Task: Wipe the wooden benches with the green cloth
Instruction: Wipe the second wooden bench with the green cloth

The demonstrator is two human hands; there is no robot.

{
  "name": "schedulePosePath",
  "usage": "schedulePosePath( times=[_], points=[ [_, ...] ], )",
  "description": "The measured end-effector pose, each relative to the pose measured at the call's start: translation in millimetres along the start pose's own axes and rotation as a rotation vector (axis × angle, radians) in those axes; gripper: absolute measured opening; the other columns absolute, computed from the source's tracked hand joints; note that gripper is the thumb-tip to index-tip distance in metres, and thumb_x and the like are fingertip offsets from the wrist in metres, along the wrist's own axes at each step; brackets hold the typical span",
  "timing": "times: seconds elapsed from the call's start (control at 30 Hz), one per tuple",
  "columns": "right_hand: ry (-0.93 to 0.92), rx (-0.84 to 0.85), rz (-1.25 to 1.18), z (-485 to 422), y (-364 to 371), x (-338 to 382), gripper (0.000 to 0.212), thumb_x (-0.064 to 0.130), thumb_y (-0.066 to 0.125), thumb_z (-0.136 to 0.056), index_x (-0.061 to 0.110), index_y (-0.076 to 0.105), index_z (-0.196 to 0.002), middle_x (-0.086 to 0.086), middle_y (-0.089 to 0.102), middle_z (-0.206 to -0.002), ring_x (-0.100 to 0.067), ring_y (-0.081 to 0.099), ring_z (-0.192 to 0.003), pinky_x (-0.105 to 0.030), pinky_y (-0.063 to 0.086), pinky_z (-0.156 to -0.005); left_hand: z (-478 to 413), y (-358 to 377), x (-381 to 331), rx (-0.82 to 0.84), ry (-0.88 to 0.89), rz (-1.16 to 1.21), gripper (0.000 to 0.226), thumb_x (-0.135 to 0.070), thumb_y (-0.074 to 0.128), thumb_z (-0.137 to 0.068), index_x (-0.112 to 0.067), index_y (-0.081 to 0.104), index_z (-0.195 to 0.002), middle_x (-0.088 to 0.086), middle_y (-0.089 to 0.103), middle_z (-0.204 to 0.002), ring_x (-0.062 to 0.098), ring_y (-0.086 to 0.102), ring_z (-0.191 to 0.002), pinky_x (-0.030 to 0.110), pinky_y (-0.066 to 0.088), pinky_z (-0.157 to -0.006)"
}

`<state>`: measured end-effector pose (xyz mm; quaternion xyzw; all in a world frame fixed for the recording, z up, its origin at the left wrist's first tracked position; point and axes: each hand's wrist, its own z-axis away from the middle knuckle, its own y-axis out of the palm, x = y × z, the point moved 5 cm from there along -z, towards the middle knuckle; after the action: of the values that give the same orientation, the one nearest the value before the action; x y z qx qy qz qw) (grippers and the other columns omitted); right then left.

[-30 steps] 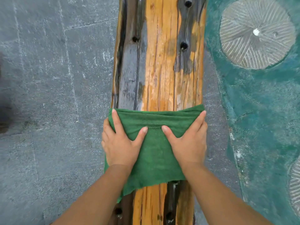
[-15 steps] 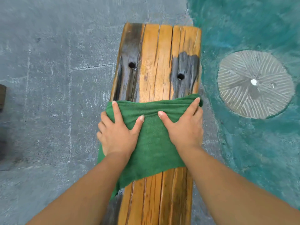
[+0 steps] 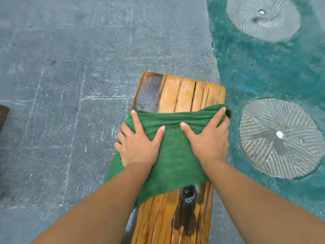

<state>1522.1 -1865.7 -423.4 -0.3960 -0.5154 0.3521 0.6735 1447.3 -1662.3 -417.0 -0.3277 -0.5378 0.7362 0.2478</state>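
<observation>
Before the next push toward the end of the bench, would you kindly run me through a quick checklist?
1. Both hands flat on the green cloth: left hand, right hand. Ok.
2. Cloth spans the wooden bench across its width. Ok.
3. Bench end in view ahead, a short unwiped strip left. Ok.
4. Cloth lying smooth: bunched along the front edge. Not ok.
5. Cloth's left edge hangs over the side. Not ok.
6. Wiped wood clean. Cannot tell.

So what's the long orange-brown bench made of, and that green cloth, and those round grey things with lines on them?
The long orange-brown bench looks like glossy, maybe wet, wood: grain lines, cracks between planks and dark patches. The green cloth looks like soft fuzzy towel fabric, bunched into folds under both hands. The round grey discs look like carved stone with cut grooves, possibly concrete.
</observation>
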Motion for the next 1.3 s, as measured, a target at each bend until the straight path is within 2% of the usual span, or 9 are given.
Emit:
schedulePosePath(
  times=[0.13,0.23,0.37,0.53,0.8,0.9,1.03,1.17,1.3],
  points=[
    [-0.095,-0.014,0.141,-29,-5,15,0.123,0.092,0.033,-0.068,0.012,-0.005,-0.154,-0.031,0.013,-0.156,-0.046,0.026,-0.141,-0.054,0.036,-0.109,-23,-1,-17,-0.025,-0.028,0.014,0.101,-0.090,0.017,-0.074,-0.030,-0.002,-0.153,0.018,0.034,-0.143,0.038,0.040,-0.123,0.054,0.033,-0.099],
    [-0.201,-0.003,0.258,-57,-6,32,0.119,0.090,0.027,-0.074,0.006,0.002,-0.155,-0.037,0.009,-0.156,-0.050,0.015,-0.144,-0.057,0.022,-0.117,-36,-2,-29,-0.046,-0.073,0.014,0.101,-0.090,0.018,-0.075,-0.029,-0.001,-0.153,0.017,0.038,-0.139,0.038,0.042,-0.122,0.054,0.034,-0.099],
    [-0.422,0.024,0.384,-89,-1,61,0.110,0.085,0.021,-0.079,0.004,0.017,-0.154,-0.032,0.027,-0.153,-0.048,0.019,-0.144,-0.062,0.010,-0.118,-50,-1,-34,-0.047,-0.174,0.042,0.097,-0.088,0.018,-0.077,-0.029,0.003,-0.153,0.015,0.043,-0.135,0.035,0.042,-0.124,0.053,0.034,-0.101],
    [-0.638,0.120,0.418,-107,13,98,0.099,0.080,0.022,-0.082,0.007,0.032,-0.149,-0.020,0.055,-0.126,-0.038,0.048,-0.118,-0.054,0.030,-0.108,-57,-4,-32,-0.055,-0.313,0.081,0.088,-0.084,0.020,-0.081,-0.026,0.025,-0.147,0.011,0.050,-0.131,0.032,0.045,-0.122,0.052,0.034,-0.101],
    [-0.881,0.321,0.388,-124,34,143,0.074,0.073,0.023,-0.086,0.013,0.042,-0.127,-0.008,0.059,-0.113,-0.029,0.060,-0.104,-0.042,0.049,-0.081,-74,-4,-32,-0.044,-0.439,0.122,0.069,-0.073,0.017,-0.089,-0.024,0.044,-0.128,0.008,0.059,-0.119,0.031,0.052,-0.114,0.050,0.039,-0.095],
    [-1.001,0.408,0.405,-129,45,166,0.072,0.071,0.021,-0.088,0.016,0.038,-0.132,-0.004,0.058,-0.118,-0.027,0.060,-0.104,-0.040,0.051,-0.076,-83,-6,-34,-0.029,-0.473,0.120,0.065,-0.064,0.012,-0.093,-0.024,0.044,-0.134,0.005,0.062,-0.121,0.029,0.053,-0.113,0.048,0.040,-0.096],
    [-1.029,0.611,0.316,-140,65,203,0.070,0.072,0.025,-0.088,0.022,0.033,-0.137,-0.004,0.054,-0.125,-0.026,0.055,-0.113,-0.042,0.049,-0.087,-95,-9,-30,-0.051,-0.667,0.214,0.062,-0.054,0.014,-0.097,-0.021,0.053,-0.133,0.003,0.065,-0.123,0.028,0.056,-0.114,0.046,0.041,-0.097],
    [-1.131,0.643,0.275,-142,81,236,0.038,0.061,0.034,-0.093,0.025,0.040,-0.103,0.001,0.052,-0.095,-0.023,0.054,-0.089,-0.037,0.045,-0.069,-99,-13,-29,-0.096,-0.791,0.275,0.054,-0.049,0.019,-0.099,-0.023,0.052,-0.133,0.000,0.065,-0.119,0.025,0.059,-0.108,0.042,0.044,-0.090],
    [-1.174,0.667,0.250,-136,91,262,0.027,0.046,0.049,-0.095,0.023,0.034,-0.094,0.002,0.046,-0.090,-0.020,0.050,-0.079,-0.032,0.038,-0.064,-96,-18,-22,-0.173,-0.905,0.338,0.035,-0.045,0.026,-0.100,-0.025,0.055,-0.097,0.003,0.069,-0.089,0.030,0.062,-0.085,0.037,0.039,-0.071]
  ],
)
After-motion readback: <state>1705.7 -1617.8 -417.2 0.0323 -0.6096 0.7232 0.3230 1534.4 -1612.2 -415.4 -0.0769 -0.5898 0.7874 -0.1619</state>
